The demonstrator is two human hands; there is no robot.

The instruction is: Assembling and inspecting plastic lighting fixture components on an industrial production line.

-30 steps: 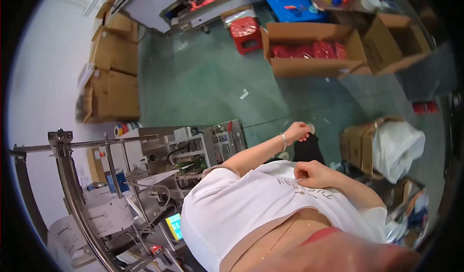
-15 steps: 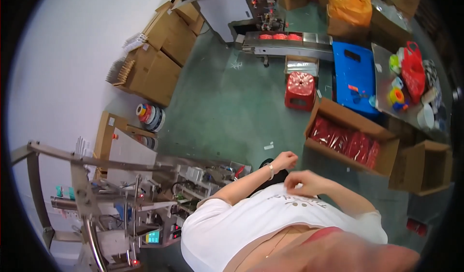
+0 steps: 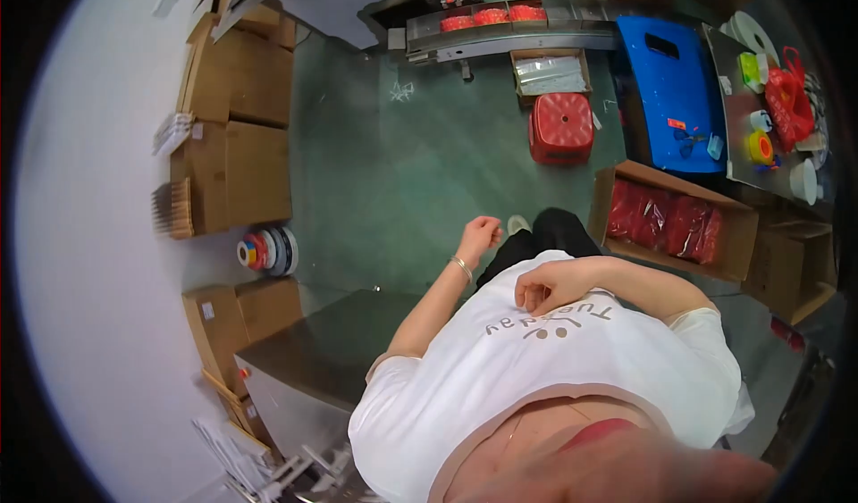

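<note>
My left hand, with a bracelet at its wrist, is held out in front of me over the green floor. Its fingers are curled into a loose fist, and I see nothing in them. Close to the front of my white T-shirt is my right hand. Its fingers bend inward toward the thumb, and no object shows there. One shoe and dark trousers are visible just beyond my hands.
Ahead stands a conveyor carrying red items. A red stool, blue panel and carton of red packages are at right. Stacked cartons and tape-like rolls line the left wall. A metal-topped cabinet is at near left.
My view has turned and moved forward; the machine with the screen at near left has left the picture. My left hand extends further ahead, and both hands stay curled.
</note>
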